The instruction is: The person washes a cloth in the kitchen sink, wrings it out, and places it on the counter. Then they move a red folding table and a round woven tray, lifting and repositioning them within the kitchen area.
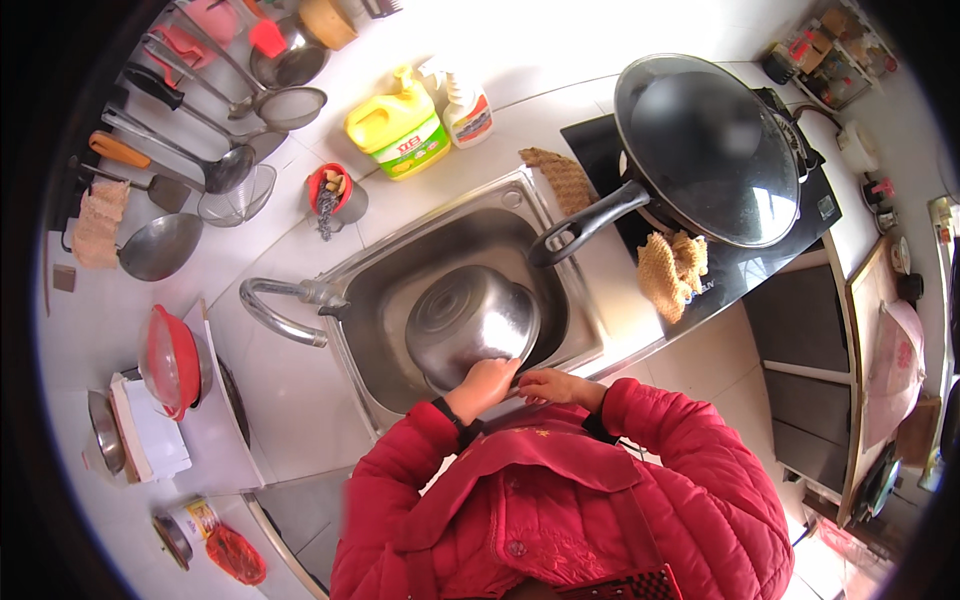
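A stainless steel basin (pixel 472 319) is tipped in the sink (pixel 375 292), its rounded outer bottom turned up and away from me. My left hand (pixel 484 386) grips its near rim. Close beside it, my right hand (pixel 559 388) is bent with fingertips at or near the same rim; whether they hold it is hidden. The inside of the basin faces me and is out of sight. The curved metal faucet (pixel 274 307) stands at the sink's left side, its spout turned away from the bowl.
A lidded black wok (pixel 697 150) sits on the cooktop, its handle (pixel 592 225) reaching toward the sink. Tan cloths (pixel 670 274) lie by it. Behind the sink stand a yellow detergent jug (pixel 397 131) and a spray bottle (pixel 466 112). Ladles and strainers (pixel 292 109) hang at left.
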A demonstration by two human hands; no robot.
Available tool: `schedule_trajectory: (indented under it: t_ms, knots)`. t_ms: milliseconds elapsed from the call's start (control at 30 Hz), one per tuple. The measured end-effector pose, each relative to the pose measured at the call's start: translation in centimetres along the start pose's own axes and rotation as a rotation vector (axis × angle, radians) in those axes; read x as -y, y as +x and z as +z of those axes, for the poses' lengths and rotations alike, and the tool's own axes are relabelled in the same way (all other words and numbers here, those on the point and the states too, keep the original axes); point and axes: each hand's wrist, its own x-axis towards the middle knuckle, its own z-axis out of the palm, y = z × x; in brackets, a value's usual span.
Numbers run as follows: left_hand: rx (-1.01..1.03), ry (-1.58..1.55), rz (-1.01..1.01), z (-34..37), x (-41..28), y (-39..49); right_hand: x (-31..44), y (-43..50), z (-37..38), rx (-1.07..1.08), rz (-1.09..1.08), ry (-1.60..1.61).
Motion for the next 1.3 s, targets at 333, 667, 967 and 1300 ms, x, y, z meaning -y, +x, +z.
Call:
schedule_trajectory:
  t_ms: [333, 667, 967, 1300]
  knots:
    - [0.136, 0.096, -0.051, 1.6, 0.5, -1.8, -1.1, -2.1, 0.3, 0.02, -0.103, -0.321]
    - [0.146, -0.076, 0.226, 0.8, 1.7, -2.7, -8.2, -9.9, 7.4, -0.255, 0.002, -0.311]
    - [0.795, -0.611, 0.11, 6.4, -7.8, 0.6, -13.9, -19.2, 17.1, -0.609, 0.001, 0.113]
    - [1.118, -0.29, 0.423, 18.3, -36.5, 7.1, -25.6, -32.7, 25.3, -0.982, -0.204, 0.497]
